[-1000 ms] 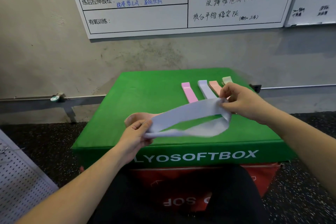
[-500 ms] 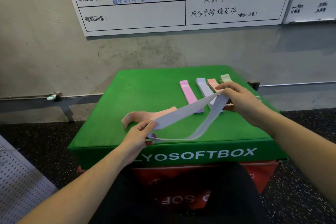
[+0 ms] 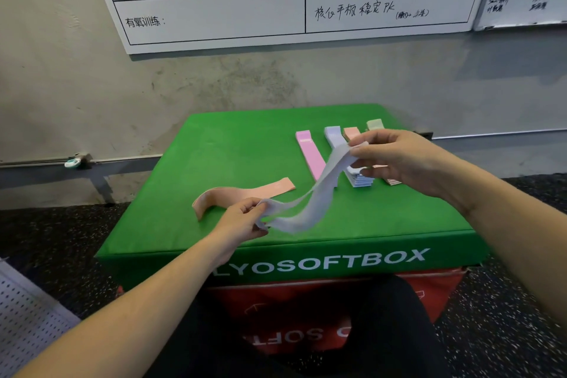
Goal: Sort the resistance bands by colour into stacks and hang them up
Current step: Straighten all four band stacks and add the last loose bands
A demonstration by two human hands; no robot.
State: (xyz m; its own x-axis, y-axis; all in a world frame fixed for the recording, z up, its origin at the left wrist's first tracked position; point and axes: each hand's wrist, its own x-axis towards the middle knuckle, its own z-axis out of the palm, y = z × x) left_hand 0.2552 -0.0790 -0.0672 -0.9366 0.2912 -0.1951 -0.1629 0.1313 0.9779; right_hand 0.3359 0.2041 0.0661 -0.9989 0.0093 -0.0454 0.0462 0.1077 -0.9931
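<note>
Since half a second ago the right hand has lifted its end of the lilac band a little higher, above the lilac stack, and the band now hangs more loose and twisted between both hands. The green surface carries everything. On it, at the far right, four stacks lie side by side: the pink stack, the lilac one, the peach stack and the pale green stack. A single peach band lies curled just behind the left hand. The left hand pinches the near end of the lilac band with curled fingers; the right hand pinches the far end, its other fingers half spread.
</note>
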